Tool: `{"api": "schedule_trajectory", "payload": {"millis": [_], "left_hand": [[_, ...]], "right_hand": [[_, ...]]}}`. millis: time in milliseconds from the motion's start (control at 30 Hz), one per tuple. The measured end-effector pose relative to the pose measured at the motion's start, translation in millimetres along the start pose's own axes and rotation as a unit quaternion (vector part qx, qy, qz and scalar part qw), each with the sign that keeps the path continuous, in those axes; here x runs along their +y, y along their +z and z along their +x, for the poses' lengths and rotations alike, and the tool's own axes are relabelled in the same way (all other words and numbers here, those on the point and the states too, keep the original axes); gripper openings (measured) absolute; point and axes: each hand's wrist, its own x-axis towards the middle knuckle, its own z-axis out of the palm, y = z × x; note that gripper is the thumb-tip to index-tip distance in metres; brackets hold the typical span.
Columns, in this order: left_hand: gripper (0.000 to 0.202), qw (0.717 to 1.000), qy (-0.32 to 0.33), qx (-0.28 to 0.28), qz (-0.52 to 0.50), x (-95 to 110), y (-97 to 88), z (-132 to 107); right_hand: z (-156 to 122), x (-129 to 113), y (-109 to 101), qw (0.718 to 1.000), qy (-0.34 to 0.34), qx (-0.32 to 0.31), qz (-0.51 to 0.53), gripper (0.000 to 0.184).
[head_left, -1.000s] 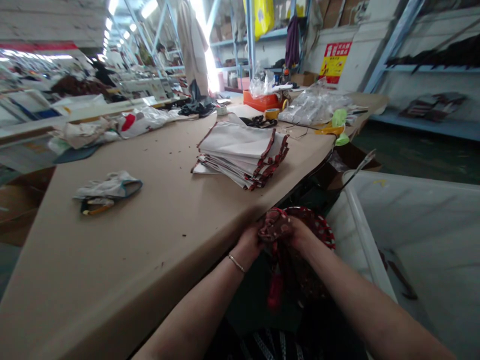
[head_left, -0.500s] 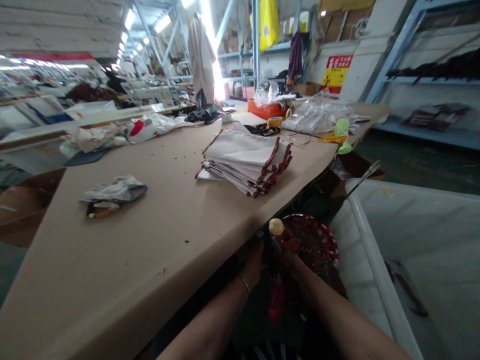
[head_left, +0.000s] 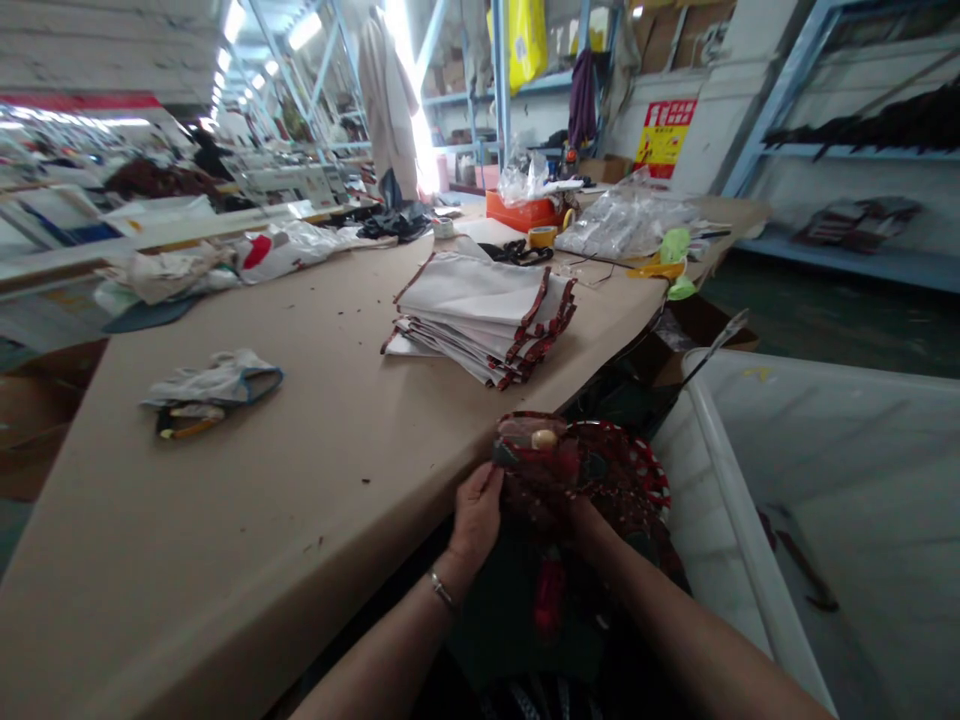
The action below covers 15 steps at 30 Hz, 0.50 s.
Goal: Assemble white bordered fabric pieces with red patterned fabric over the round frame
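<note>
My left hand [head_left: 478, 512] is closed, thumb and fingers pinching the left edge of a dark red patterned piece of cloth [head_left: 536, 490] just off the table's edge. My right hand [head_left: 586, 518] reaches to the right side of the same cloth; its fingers are hidden in the folds and shadow. A pale rounded knob [head_left: 544, 440] shows at the top of the cloth; what it belongs to is hidden. Below and behind lies a round basket [head_left: 658, 470] with a red and white rim, filled with more dark red cloth.
On the brown-covered table [head_left: 300, 460] lie a stack of white cloth pieces with dark red edging [head_left: 480, 310] and a pair of light work gloves [head_left: 217, 385]. To the right stands a large white bin [head_left: 720, 480]. Clear plastic bags [head_left: 630, 220] and an orange box [head_left: 525, 208] sit farther back.
My left hand has come up and leftward from the shadow below the table's edge, now with the dark red cloth spread between the hands. The view has shifted slightly.
</note>
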Motion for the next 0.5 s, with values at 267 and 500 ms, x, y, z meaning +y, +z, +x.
{"api": "schedule_trajectory", "payload": {"millis": [267, 500], "left_hand": [[0.028, 0.989, 0.063, -0.135, -0.015, 69.6, -23.8, 10.6], [0.024, 0.917, 0.312, -0.186, -0.164, 196.7, 9.0, 42.1]], "right_hand": [[-12.2, -109.0, -5.9, 0.952, -0.216, -0.206, -0.061, 0.071], [-58.7, -253.2, 18.8, 0.929, -0.322, -0.159, 0.085, 0.022]]}}
